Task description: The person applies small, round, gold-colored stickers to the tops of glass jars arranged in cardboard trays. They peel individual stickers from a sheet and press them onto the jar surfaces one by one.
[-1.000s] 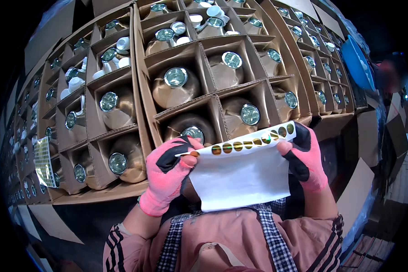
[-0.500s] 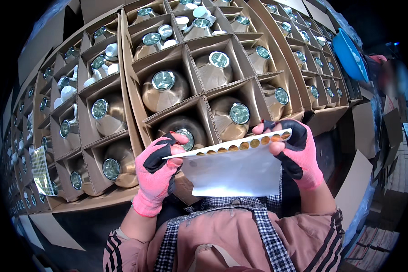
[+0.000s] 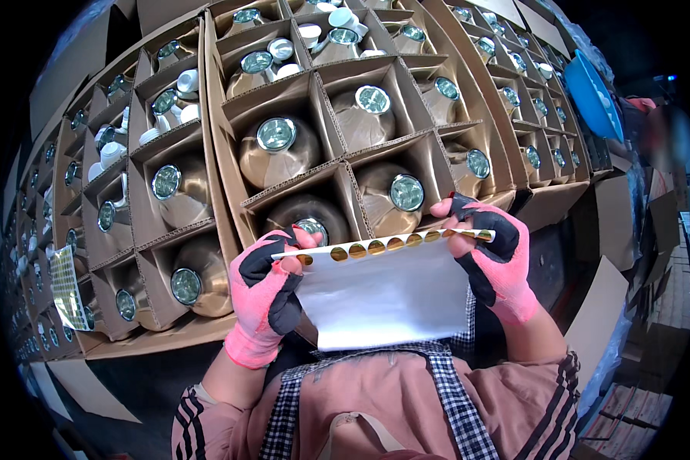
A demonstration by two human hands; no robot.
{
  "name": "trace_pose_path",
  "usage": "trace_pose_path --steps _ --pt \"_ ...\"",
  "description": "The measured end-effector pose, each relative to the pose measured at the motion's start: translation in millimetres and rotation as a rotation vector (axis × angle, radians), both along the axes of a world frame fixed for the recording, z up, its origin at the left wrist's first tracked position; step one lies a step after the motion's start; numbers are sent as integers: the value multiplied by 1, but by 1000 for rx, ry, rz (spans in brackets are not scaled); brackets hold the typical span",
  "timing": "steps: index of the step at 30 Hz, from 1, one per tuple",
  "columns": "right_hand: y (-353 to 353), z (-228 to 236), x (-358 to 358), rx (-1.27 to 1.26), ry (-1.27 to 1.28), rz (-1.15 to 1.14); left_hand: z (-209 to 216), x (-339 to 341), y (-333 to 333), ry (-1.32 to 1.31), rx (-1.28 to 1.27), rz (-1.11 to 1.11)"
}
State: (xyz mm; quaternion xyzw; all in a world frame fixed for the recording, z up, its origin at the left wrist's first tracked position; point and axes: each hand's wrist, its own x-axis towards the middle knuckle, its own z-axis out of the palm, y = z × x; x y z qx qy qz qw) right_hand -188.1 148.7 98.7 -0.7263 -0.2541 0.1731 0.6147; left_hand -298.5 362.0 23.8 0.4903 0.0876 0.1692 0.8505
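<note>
Between my hands hangs a sticker sheet (image 3: 383, 299), silvery-white on its broad face, with a row of round gold stickers along its folded-over upper edge. My left hand (image 3: 267, 285), in a pink and black glove with bare fingertips, pinches the left end of that edge. At the other end my right hand (image 3: 492, 259), gloved alike, grips the edge between thumb and fingers. Just beyond the sheet stand silvery-gold glass flask liners (image 3: 391, 201) with round mouths, each in a cardboard compartment. One liner (image 3: 307, 218) sits close by my left fingertips, partly hidden by them.
Divided cardboard cartons (image 3: 224, 165) of liners spread to both sides. White plastic cups (image 3: 343, 18) lie among some liners. Another sheet of gold dots (image 3: 67, 287) rests on the left carton. A blue basin (image 3: 593, 93) stands at the far right, near loose cardboard flaps (image 3: 596, 314).
The sheet's edge has levelled out and its face has tilted more into view. My right hand has shifted slightly left and down, its index finger lifted from the edge.
</note>
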Motion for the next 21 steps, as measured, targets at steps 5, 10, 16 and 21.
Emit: trace_pose_path --steps 5,10,16,21 --pt "3 4 2 -63 -78 27 -6 1 2 -83 99 72" --pt "6 2 0 21 178 -72 -6 -1 1 -39 -53 -5" --pt "5 -3 7 -117 234 -155 -3 -3 6 48 48 -43" --pt "6 12 16 -67 -349 -310 0 -4 0 7 168 21"
